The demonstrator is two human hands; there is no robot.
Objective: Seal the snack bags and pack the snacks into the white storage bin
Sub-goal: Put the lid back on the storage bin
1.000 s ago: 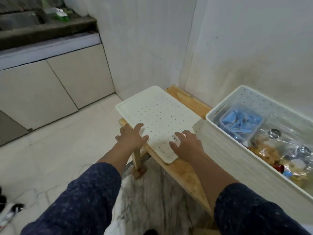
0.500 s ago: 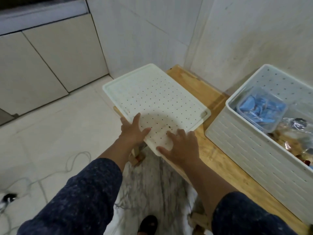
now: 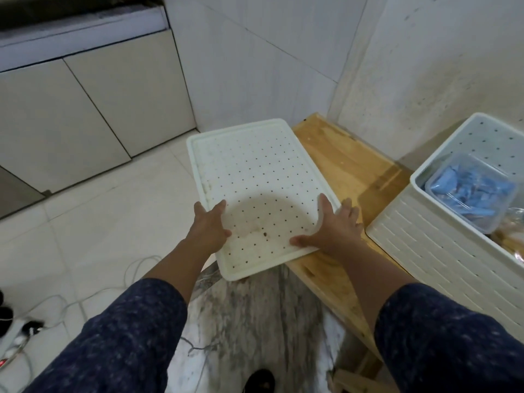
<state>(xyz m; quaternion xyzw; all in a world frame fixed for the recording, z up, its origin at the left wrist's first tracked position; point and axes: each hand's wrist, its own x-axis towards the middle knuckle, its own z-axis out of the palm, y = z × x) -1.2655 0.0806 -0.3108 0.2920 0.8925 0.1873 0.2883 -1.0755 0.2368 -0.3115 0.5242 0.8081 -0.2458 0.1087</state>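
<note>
— Where is the white storage bin (image 3: 442, 251) sitting right now?

— It is standing on the wooden bench (image 3: 348, 165), off to my right by the wall, open on top. Inside I am seeing a clear container of blue wrapped snacks (image 3: 470, 191) at its near-left corner, and beside that the edge of a clear snack bag (image 3: 510, 239) with something brownish in it, running out of view.

— And the perforated piece in front of you?

— That is the white lid (image 3: 255, 188), dotted with small holes. It is lying on the left end of the bench, with its left and near portions hanging out past the wood, over the floor. A gap of bare wood is separating it from the bin.

— What are your hands doing?

— My left hand (image 3: 211, 225) is gripping the lid's left edge near the closer corner, thumb on top and fingers going underneath. My right hand (image 3: 331, 225) is holding the right edge, thumb lying across the top by the near corner, fingers spread along the rim and wrapping over it.

— Anything else around?

— Pale cabinets (image 3: 85, 109) are running along the far left, white cables (image 3: 56, 302) are trailing over the floor tiles at lower left, and a grey veined cloth (image 3: 255, 321) is spreading below the lid
</note>
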